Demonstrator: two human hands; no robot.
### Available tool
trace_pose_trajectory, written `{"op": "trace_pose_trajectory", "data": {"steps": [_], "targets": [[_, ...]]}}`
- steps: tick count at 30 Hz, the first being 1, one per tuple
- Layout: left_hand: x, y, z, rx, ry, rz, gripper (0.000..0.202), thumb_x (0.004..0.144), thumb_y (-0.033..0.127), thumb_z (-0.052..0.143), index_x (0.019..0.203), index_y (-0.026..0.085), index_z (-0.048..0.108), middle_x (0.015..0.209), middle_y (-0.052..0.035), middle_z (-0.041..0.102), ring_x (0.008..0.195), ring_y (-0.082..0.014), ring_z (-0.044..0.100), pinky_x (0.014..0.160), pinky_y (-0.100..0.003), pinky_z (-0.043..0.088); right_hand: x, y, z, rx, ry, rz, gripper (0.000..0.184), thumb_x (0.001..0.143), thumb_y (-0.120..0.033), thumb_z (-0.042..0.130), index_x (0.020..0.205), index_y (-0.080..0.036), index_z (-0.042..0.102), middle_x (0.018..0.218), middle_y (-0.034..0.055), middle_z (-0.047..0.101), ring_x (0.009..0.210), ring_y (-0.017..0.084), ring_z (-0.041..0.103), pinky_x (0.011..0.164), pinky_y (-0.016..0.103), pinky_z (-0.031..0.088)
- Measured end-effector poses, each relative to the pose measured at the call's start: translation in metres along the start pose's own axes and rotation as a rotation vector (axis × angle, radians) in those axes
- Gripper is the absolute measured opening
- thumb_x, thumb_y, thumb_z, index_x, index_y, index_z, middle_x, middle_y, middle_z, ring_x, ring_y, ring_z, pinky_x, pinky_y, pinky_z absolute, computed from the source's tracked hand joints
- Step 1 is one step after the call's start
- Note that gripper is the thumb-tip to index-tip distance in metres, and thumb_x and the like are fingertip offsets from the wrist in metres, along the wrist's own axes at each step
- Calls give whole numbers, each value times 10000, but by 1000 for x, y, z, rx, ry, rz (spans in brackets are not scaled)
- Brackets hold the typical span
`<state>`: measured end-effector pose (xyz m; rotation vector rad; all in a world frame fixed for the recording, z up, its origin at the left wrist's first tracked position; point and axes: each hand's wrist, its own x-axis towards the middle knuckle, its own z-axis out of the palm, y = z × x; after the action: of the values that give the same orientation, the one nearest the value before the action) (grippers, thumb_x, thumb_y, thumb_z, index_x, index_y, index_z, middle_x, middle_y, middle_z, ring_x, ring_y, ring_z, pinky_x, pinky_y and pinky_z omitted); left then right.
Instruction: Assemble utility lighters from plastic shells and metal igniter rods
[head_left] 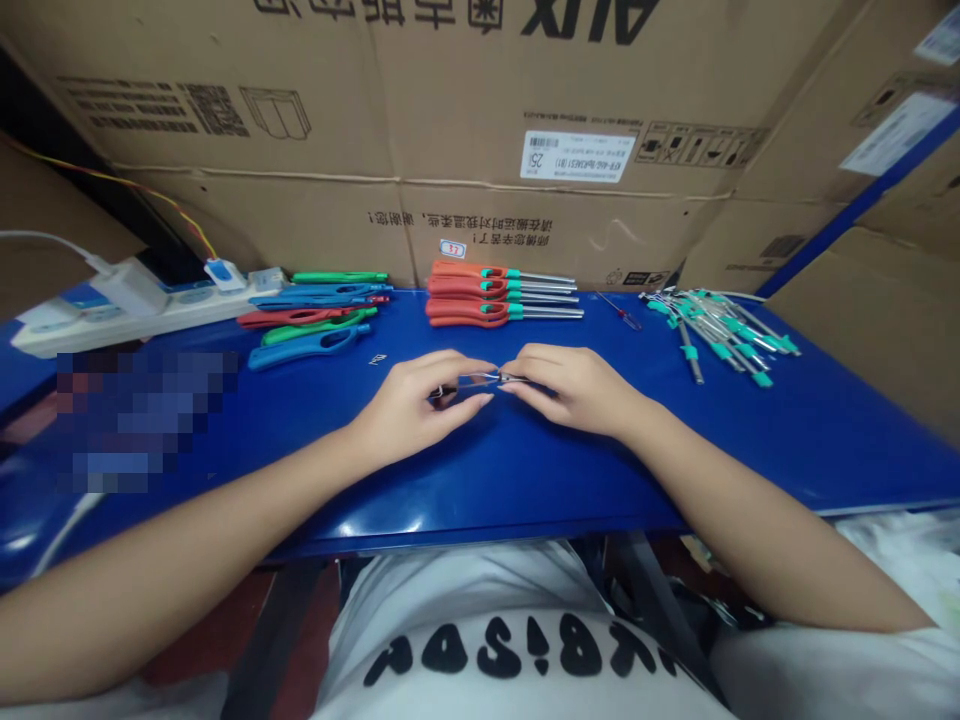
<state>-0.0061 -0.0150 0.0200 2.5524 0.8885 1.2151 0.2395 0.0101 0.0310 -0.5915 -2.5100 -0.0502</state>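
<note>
Above the front middle of the blue table, my left hand and my right hand meet fingertip to fingertip. Between them is a small slim part, with a pale, wire-like middle and dark ends. My left fingers curl around its left end, while my right thumb and forefinger pinch the other; its exact kind is too small to make out. Just beyond my left hand lies a tiny metal piece. Orange lighters with long metal tubes are stacked behind my hands.
Blue, green and red lighter casings lie at back left, beside a white power strip. A screwdriver is right of the stack. Several metal tubes with teal collars are heaped at right. A large cardboard box walls the back.
</note>
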Motion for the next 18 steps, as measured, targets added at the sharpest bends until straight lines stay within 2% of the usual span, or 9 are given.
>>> {"op": "trace_pose_trajectory", "data": {"steps": [8, 12, 18], "targets": [[-2, 4, 0, -14, 119, 87, 165, 889, 217, 760, 1044, 158, 758, 919, -54, 763, 781, -118, 694, 726, -200, 547, 2, -5, 3, 94, 143, -111, 172, 1009, -271, 583, 1089, -158, 685, 953, 85, 712, 849, 158, 681, 779, 260, 565], [-3, 6, 0, -14, 142, 95, 144, 900, 184, 742, 1040, 160, 768, 927, -55, 763, 806, -120, 701, 767, -206, 560, 2, -7, 1, 104, 177, -135, 160, 981, -273, 633, 1076, -157, 687, 936, 79, 703, 834, 151, 676, 779, 250, 565], [-1, 8, -2, -18, 161, 130, 124, 900, 155, 731, 1011, 167, 786, 894, -50, 756, 794, -121, 706, 756, -201, 571, 3, -8, 1, 100, 193, -117, 176, 984, -342, 626, 955, -170, 653, 853, 69, 687, 776, 157, 647, 715, 265, 549]]}}
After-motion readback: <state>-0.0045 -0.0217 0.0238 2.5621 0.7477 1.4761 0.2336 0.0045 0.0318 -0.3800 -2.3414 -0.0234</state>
